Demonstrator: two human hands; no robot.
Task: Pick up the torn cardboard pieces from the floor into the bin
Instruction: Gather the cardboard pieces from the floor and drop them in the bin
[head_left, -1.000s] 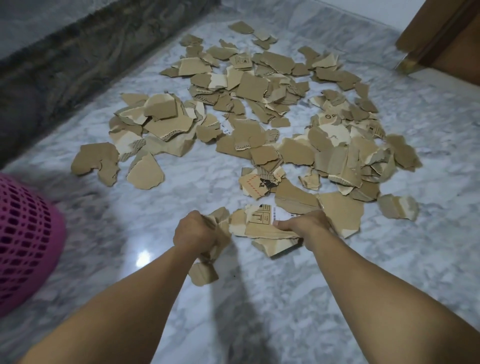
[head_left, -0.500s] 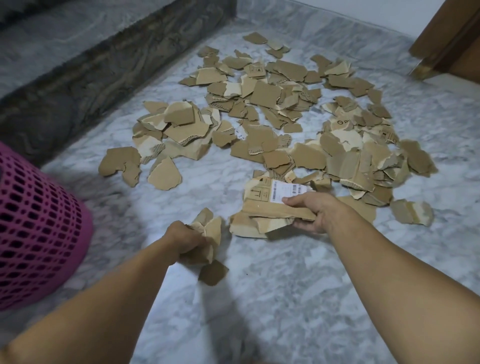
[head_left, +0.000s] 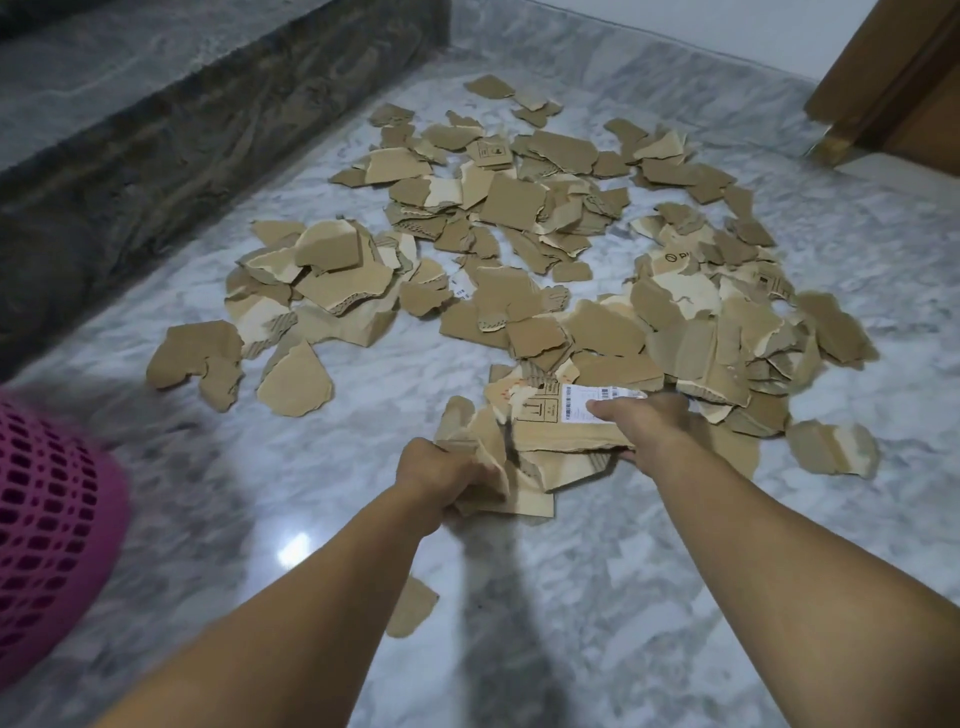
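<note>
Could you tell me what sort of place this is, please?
Probably a room in a home: a polished white-grey marble floor, a dark stone step on the left, and a brown wooden door frame against a white wall.

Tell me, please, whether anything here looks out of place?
One cardboard scrap lies alone on the floor under the left forearm, apart from the main scatter. The pink bin is at the far left.

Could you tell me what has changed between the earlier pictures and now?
The left hand and its wad of torn pieces have moved right, meeting the labelled stack that the right hand lifted and still grips. One scrap fell from the left hand's wad and lies below the left forearm. The scattered cardboard pile and pink bin are unchanged.
</note>
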